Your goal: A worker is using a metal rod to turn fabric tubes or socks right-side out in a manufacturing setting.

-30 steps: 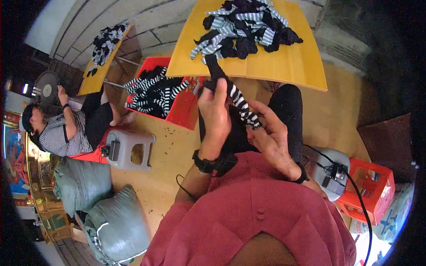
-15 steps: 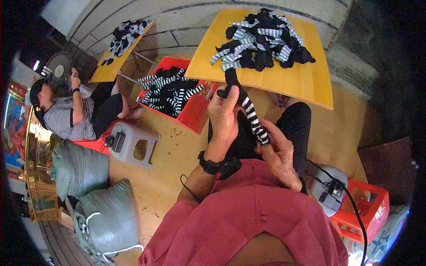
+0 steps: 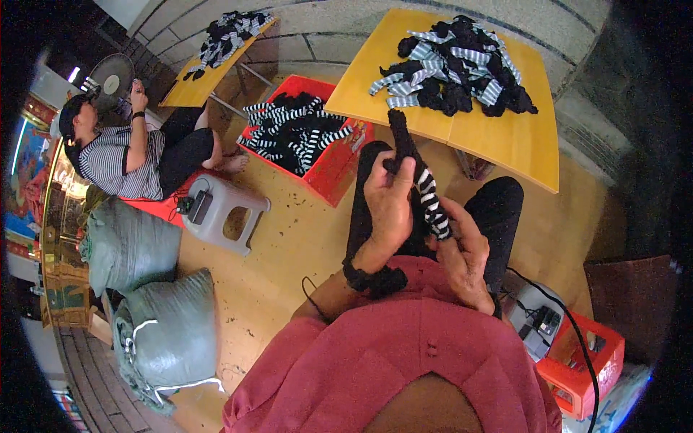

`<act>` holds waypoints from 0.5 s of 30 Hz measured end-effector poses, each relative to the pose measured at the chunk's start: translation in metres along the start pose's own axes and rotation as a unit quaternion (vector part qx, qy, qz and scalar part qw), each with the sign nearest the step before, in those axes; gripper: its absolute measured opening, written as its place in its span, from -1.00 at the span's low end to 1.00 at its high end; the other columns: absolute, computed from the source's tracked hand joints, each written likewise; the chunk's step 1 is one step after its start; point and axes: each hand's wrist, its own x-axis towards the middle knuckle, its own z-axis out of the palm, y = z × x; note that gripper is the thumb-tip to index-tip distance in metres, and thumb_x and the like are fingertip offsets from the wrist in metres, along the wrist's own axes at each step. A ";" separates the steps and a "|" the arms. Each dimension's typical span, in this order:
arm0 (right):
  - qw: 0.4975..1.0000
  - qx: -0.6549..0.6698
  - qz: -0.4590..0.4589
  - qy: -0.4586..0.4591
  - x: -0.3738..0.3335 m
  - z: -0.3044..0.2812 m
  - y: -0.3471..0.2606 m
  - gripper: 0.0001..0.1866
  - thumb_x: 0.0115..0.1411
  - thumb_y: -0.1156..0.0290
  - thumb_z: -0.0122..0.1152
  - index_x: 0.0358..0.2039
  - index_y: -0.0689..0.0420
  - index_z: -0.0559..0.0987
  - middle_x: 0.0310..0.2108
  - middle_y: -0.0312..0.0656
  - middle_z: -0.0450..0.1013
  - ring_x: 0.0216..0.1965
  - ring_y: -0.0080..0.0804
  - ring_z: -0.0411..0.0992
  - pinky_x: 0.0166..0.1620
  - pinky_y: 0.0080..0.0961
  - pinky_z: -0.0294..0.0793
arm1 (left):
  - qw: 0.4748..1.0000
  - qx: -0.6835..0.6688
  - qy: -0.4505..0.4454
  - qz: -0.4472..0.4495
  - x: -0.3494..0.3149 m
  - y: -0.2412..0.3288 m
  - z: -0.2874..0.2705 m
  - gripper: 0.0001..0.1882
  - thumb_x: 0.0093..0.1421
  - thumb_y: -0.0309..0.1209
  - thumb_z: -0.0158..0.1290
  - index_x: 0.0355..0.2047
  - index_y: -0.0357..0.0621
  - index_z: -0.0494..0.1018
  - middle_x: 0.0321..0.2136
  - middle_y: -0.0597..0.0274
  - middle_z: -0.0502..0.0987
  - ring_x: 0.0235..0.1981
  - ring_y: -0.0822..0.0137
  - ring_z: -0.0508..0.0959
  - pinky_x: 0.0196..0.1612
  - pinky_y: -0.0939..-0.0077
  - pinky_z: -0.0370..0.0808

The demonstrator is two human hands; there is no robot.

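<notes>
Between my two hands hangs a slim knitted piece (image 3: 431, 203), like a long glove or sock, black at its far end with a black-and-white striped stretch toward me. My left hand (image 3: 388, 196) is closed round its black part, the thumb on top. At the striped near end, my right hand (image 3: 464, 252) pinches the fabric, which bunches there; some fingertips are hidden. The black tip points away, in line with the near edge of a yellow table (image 3: 361, 79). On that table lies a heap of similar pieces (image 3: 462, 68), black and grey-white striped.
Left of the table, a red crate (image 3: 326, 189) holds several striped pieces. A seated person (image 3: 123, 159) is farther left, by a second table (image 3: 189, 92) and a fan (image 3: 113, 78). Grey stool (image 3: 229, 206), stuffed sacks (image 3: 173, 332), a red stool (image 3: 592, 361) and a black cable (image 3: 577, 325) surround me.
My view has shifted, so the surroundings sit farther right in the picture. Both hands keep hold of the knitted piece, with little change in their grip.
</notes>
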 end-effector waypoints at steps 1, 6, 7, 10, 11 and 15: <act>1.000 0.000 0.000 0.000 0.000 0.001 0.005 -0.58 0.11 0.66 -0.07 0.03 0.24 0.31 -0.47 -0.22 0.44 -0.50 -0.57 0.35 -0.40 -0.63 0.38 | 1.000 -0.014 -0.005 0.001 -0.002 0.000 -0.001 -0.86 0.19 -0.42 -0.03 -0.28 -0.19 0.29 -0.47 0.23 0.44 -0.50 0.40 0.46 -0.39 0.51 0.46; 1.000 0.000 -0.009 -0.005 -0.001 -0.001 0.012 -0.55 0.04 0.72 -0.07 0.00 0.25 0.36 -0.45 -0.14 0.47 -0.48 -0.53 0.43 -0.38 -0.61 0.41 | 0.999 0.001 -0.020 -0.030 0.003 0.004 -0.008 -0.83 0.18 -0.40 -0.01 -0.27 -0.19 0.31 -0.43 0.21 0.46 -0.44 0.40 0.48 -0.35 0.50 0.47; 1.000 0.000 -0.007 -0.005 0.000 -0.002 0.010 -0.55 0.04 0.72 -0.07 0.00 0.25 0.36 -0.45 -0.14 0.47 -0.48 -0.53 0.43 -0.38 -0.61 0.41 | 0.999 0.023 -0.021 -0.039 0.007 0.009 -0.009 -0.82 0.17 -0.40 0.00 -0.26 -0.19 0.31 -0.41 0.20 0.46 -0.43 0.39 0.48 -0.33 0.50 0.47; 0.993 -0.066 -0.100 -0.010 0.002 -0.005 0.009 -0.53 -0.03 0.75 -0.05 -0.04 0.26 0.41 -0.46 -0.06 0.48 -0.47 -0.41 0.48 -0.37 -0.58 0.42 | 0.996 0.007 -0.074 -0.048 0.029 0.028 -0.020 -0.71 0.17 -0.29 0.01 -0.21 -0.22 0.32 -0.38 0.17 0.46 -0.35 0.33 0.48 -0.19 0.44 0.44; 0.989 -0.087 -0.119 -0.015 0.000 -0.005 0.009 -0.53 -0.05 0.76 -0.03 -0.05 0.25 0.42 -0.44 -0.01 0.48 -0.47 -0.34 0.49 -0.37 -0.56 0.43 | 0.995 -0.017 -0.088 -0.051 0.036 0.033 -0.023 -0.70 0.17 -0.28 0.01 -0.20 -0.24 0.32 -0.39 0.18 0.46 -0.34 0.33 0.48 -0.18 0.43 0.43; 0.972 -0.170 -0.161 -0.037 0.000 -0.011 0.000 -0.51 -0.10 0.75 0.02 -0.06 0.27 0.43 -0.42 0.07 0.46 -0.46 -0.19 0.50 -0.39 -0.51 0.44 | 0.995 -0.057 -0.048 -0.069 0.048 0.037 -0.035 -0.85 0.10 -0.51 0.08 -0.29 -0.25 0.44 -0.40 0.33 0.50 -0.42 0.56 0.42 -0.27 0.68 0.36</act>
